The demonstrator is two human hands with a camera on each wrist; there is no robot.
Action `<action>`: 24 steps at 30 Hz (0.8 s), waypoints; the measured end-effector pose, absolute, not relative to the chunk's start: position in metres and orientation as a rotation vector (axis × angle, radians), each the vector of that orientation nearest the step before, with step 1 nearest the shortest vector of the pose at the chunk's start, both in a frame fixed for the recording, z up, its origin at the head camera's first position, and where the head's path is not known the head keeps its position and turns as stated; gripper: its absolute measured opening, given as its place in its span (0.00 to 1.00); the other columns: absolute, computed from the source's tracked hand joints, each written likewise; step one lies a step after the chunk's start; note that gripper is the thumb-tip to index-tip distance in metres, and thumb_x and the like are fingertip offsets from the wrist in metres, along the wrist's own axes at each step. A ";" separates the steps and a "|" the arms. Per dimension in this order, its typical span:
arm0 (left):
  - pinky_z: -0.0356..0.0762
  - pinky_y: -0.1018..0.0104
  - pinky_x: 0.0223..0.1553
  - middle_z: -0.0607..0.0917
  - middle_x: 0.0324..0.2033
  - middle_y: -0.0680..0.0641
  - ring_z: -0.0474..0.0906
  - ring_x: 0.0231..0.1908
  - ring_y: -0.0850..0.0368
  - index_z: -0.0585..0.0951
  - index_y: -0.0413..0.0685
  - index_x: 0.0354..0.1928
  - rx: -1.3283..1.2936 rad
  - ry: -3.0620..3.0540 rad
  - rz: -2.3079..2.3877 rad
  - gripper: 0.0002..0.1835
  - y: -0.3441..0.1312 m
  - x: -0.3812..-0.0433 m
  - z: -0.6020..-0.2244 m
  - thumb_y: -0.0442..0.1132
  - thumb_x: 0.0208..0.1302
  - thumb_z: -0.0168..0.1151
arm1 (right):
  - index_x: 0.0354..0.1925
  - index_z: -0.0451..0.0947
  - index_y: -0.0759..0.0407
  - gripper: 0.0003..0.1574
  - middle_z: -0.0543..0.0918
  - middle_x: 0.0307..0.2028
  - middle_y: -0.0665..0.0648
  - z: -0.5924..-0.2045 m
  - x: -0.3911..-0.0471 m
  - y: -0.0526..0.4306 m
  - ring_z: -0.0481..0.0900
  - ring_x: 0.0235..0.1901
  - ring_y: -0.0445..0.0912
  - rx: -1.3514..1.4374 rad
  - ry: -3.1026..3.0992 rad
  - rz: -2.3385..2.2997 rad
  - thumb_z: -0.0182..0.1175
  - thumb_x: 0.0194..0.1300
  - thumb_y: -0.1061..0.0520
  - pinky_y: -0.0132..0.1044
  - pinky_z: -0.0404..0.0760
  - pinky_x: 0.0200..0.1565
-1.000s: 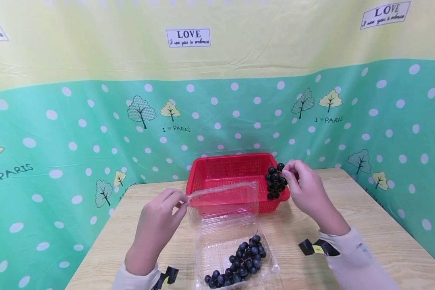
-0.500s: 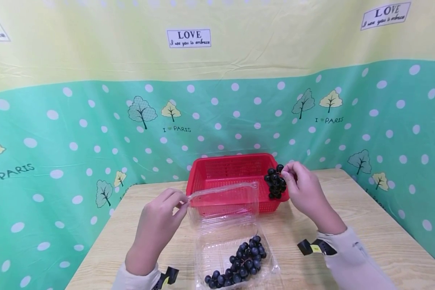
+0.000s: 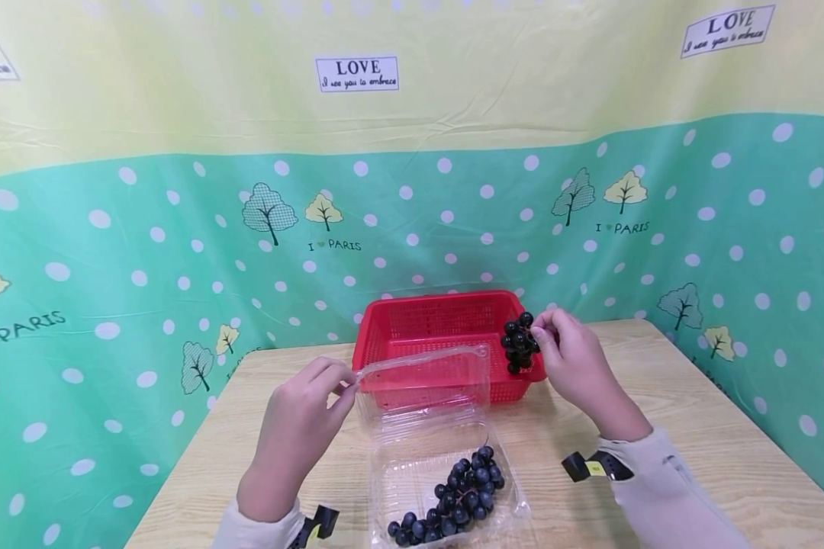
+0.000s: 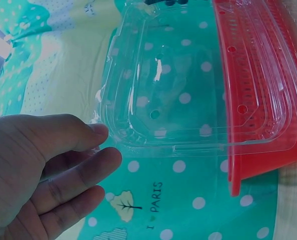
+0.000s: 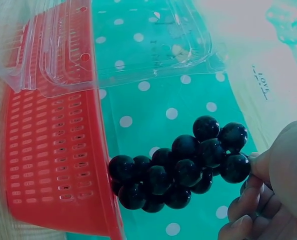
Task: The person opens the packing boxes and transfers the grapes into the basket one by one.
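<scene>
In the head view, a small bunch of dark grapes hangs over the near right corner of the red basket. My right hand pinches it at the top, by the stem end; the right wrist view shows the same grapes beside the basket's rim. My left hand pinches the left corner of the raised lid of a clear plastic clamshell box. In the left wrist view, thumb and finger meet at the lid's corner. A larger bunch of dark grapes lies in the box's base.
The red basket stands at the back of the wooden table, behind the clamshell, whose lid overlaps its front in view. A green and yellow printed curtain hangs behind and on both sides.
My right hand has shifted slightly left with the small grape bunch, which has turned a little. My left hand and the lid have stayed in place.
</scene>
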State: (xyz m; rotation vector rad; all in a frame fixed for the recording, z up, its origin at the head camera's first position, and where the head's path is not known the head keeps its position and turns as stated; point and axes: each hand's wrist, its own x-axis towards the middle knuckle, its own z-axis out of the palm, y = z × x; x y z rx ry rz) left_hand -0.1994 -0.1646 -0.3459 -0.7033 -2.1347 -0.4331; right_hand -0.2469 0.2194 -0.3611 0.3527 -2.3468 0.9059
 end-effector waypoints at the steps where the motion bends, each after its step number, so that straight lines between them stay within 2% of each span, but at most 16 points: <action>1: 0.88 0.62 0.32 0.87 0.34 0.52 0.88 0.29 0.59 0.87 0.48 0.33 -0.702 -2.141 -0.434 0.09 -0.165 -0.199 -0.346 0.32 0.53 0.78 | 0.44 0.74 0.62 0.04 0.73 0.30 0.56 -0.362 -0.247 0.220 0.69 0.29 0.48 0.355 -2.349 0.901 0.58 0.76 0.61 0.33 0.72 0.30; 9: 0.88 0.61 0.33 0.88 0.35 0.52 0.88 0.30 0.59 0.88 0.48 0.35 -0.706 -2.160 -0.447 0.07 -0.165 -0.198 -0.344 0.31 0.55 0.77 | 0.44 0.74 0.61 0.04 0.74 0.31 0.56 -0.366 -0.251 0.220 0.69 0.32 0.49 0.353 -2.375 0.887 0.58 0.76 0.60 0.36 0.72 0.32; 24: 0.88 0.62 0.32 0.87 0.34 0.52 0.88 0.29 0.60 0.87 0.48 0.34 -0.698 -2.133 -0.428 0.10 -0.165 -0.198 -0.345 0.33 0.51 0.80 | 0.46 0.74 0.61 0.06 0.76 0.31 0.57 -0.371 -0.253 0.220 0.71 0.32 0.49 0.329 -2.483 0.882 0.57 0.77 0.59 0.36 0.75 0.32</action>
